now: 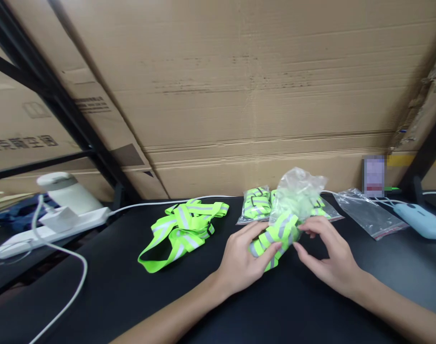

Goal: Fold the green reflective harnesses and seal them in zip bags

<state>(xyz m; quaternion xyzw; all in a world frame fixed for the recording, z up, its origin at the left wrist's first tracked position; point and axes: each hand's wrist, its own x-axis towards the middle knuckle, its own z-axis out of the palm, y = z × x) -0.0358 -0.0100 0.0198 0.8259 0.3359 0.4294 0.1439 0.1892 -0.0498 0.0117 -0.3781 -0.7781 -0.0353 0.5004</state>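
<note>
The left hand [239, 260] grips a folded reflective strap [273, 239], fingers curled around it, near the desk's [132, 296] middle; the right hand [327, 255] pinches the mouth of a clear bag [297, 193] over the strap's end; a loose strap [182, 229] lies left; packed bags [256, 204] sit by the back edge.

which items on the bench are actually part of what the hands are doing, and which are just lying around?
In play: folded hi-vis strap bundle gripped by left hand; clear bag held at its mouth by right hand; loose hi-vis strap; bagged straps; empty zip bag.

Lying about: power strip, white cable, blue case, cardboard boxes.
</note>
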